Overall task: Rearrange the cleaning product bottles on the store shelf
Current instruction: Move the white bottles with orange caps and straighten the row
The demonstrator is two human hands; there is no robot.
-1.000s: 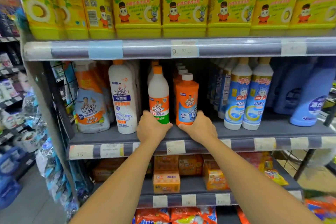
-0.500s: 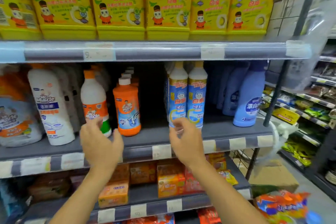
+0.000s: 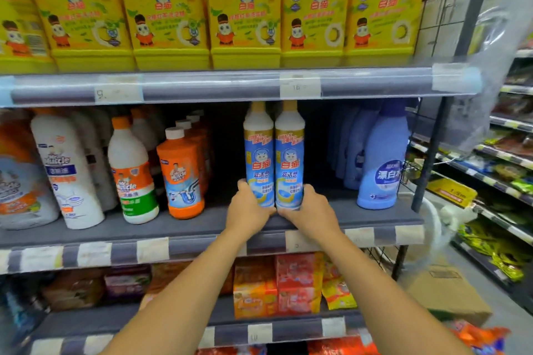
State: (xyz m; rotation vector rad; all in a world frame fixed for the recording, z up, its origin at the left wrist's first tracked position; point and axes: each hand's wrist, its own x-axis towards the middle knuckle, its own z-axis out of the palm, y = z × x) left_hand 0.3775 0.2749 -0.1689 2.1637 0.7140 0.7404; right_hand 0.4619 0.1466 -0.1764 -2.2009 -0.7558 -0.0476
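- Your left hand (image 3: 246,212) wraps the base of the left blue-label bottle (image 3: 258,153), fingers curled round its left side.
- Your right hand (image 3: 310,213) grips the right blue-label bottle (image 3: 290,153) the same way.
- Both bottles stand upright, touching, on the middle shelf (image 3: 184,229), between the orange drain-cleaner bottle (image 3: 181,173) and the blue bleach bottle (image 3: 382,158).
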